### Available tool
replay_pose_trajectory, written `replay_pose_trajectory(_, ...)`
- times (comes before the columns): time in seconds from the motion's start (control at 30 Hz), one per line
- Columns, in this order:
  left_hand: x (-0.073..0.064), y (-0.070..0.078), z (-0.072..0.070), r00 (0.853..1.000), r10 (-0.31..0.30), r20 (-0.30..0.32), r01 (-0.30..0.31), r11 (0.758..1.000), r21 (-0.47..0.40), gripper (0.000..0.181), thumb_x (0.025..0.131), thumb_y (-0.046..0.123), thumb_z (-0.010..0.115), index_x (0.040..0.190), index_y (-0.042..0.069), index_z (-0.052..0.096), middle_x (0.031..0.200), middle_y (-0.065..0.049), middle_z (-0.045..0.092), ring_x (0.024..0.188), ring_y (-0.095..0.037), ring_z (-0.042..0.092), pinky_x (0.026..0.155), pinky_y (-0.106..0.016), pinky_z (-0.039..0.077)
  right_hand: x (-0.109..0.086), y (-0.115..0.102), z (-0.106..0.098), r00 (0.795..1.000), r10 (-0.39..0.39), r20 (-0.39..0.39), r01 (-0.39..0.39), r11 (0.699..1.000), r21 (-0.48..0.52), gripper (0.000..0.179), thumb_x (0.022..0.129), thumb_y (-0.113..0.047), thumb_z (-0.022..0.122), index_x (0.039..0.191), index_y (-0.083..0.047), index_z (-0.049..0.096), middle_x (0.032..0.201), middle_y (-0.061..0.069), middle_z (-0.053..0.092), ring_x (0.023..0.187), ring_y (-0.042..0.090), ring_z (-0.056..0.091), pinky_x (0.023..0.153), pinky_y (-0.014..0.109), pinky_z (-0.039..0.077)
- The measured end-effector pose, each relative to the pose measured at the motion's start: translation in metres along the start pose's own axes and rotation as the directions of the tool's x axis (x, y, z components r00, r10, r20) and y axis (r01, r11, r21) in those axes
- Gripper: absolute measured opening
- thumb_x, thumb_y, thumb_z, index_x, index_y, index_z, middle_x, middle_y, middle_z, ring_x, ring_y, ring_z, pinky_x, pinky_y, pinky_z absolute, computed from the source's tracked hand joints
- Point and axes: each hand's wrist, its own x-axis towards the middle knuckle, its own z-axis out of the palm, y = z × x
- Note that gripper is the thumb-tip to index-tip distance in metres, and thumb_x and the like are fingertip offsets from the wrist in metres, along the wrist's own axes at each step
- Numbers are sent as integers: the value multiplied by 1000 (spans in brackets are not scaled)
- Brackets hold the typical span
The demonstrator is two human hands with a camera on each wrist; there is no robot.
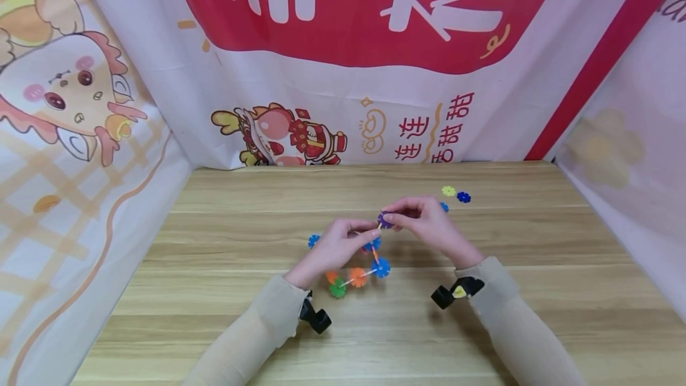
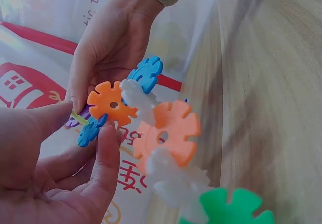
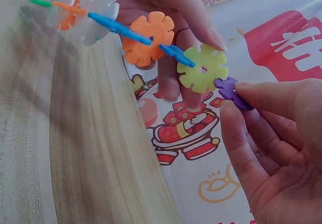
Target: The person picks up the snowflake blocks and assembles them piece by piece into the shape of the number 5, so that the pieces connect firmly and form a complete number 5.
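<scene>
Several notched plastic flower discs form a linked chain. It runs from a green disc through an orange disc and a blue disc up to a yellow disc. My left hand pinches the chain near its yellow end, with thumb and fingers close about the yellow disc and a small blue disc. Between thumb and forefinger, my right hand pinches a purple disc, whose edge meets the yellow disc's rim. Translucent white discs sit between the coloured ones.
On the wooden table, a loose yellow-green disc, a dark blue disc and a lighter blue disc lie beyond my right hand. Another blue disc shows left of my left hand. Printed cloth hangs behind the table.
</scene>
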Motion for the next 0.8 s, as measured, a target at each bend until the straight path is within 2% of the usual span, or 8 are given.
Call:
replay_pose_trajectory(0.23, 1, -1, 0, 1000, -18, -6, 18, 999, -31, 47, 95, 35, 75, 130, 4, 68, 114, -3, 73, 96, -17, 71, 87, -44, 58, -2, -1, -2, 1000, -1, 10, 1, 1000, 25, 15, 95, -15, 75, 108, -6, 76, 98, 10, 74, 83, 31, 69, 75, 43, 61)
replay_pose_trajectory(0.4, -1, 1, 0, 998, -12, -61, 13, 1000, 21, 41, 90, 35, 81, 122, 11, 74, 103, 2, 73, 91, -17, 70, 80, -34, 59, -3, 0, -6, 998, -34, 56, 32, 998, 46, 13, 96, -9, 73, 108, -4, 76, 99, 11, 73, 83, 30, 69, 74, 40, 61)
replay_pose_trajectory(0.53, -3, 5, 0, 998, 7, -65, -4, 999, 50, 35, 87, 34, 84, 115, 14, 76, 98, 3, 73, 88, -18, 70, 77, -35, 59, -4, 1, -10, 994, -65, 93, 60, 997, 51, 12, 96, -7, 72, 108, -3, 75, 100, 12, 73, 82, 29, 69, 73, 36, 61)
replay_pose_trajectory(0.67, -4, 7, -1, 999, 28, -47, -25, 997, 76, 35, 85, 36, 85, 111, 14, 77, 97, 3, 73, 86, -17, 70, 78, -38, 59, -5, 1, -10, 989, -92, 114, 86, 995, 53, 12, 96, -7, 72, 107, -4, 76, 100, 11, 73, 83, 32, 70, 75, 44, 61)
replay_pose_trajectory(0.8, -4, 7, -2, 998, 43, -44, -38, 995, 94, 34, 86, 37, 85, 109, 14, 77, 97, 4, 73, 87, -16, 70, 77, -34, 59, -5, -1, -9, 985, -124, 123, 117, 991, 63, 11, 96, -5, 72, 106, -3, 77, 100, 11, 74, 84, 43, 68, 75, 50, 60)
